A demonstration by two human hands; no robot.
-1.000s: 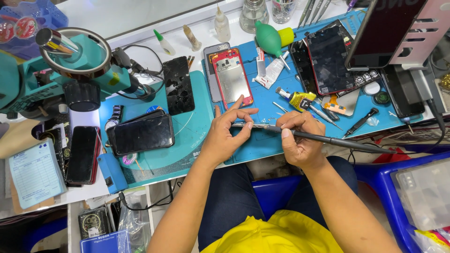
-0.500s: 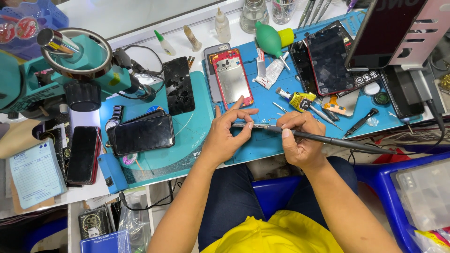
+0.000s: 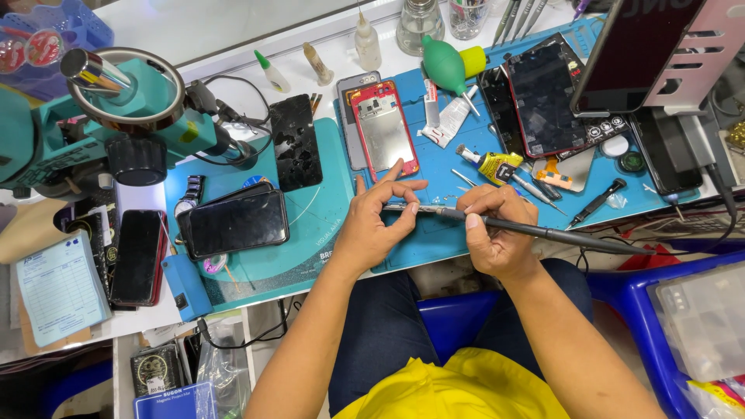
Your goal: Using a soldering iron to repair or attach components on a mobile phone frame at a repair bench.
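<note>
My right hand (image 3: 497, 233) grips a long dark soldering-iron-like tool (image 3: 566, 235) whose metal tip points left toward my left hand (image 3: 378, 219). The left hand's fingers pinch at the tip of that tool, above the blue work mat (image 3: 434, 167). Whether a small part sits between the fingers cannot be seen. Just beyond the left hand lies an opened red phone frame (image 3: 382, 129). A black phone (image 3: 237, 223) rests on the round teal mat (image 3: 310, 225) to the left.
A teal microscope stand (image 3: 116, 116) fills the left side. Cracked screens (image 3: 293, 141), a green air blower (image 3: 445, 64), a yellow glue tube (image 3: 497, 164), screwdrivers and small bottles lie on the bench. A dark tablet on a stand (image 3: 644, 54) is at the right, with blue bins (image 3: 675, 326) below.
</note>
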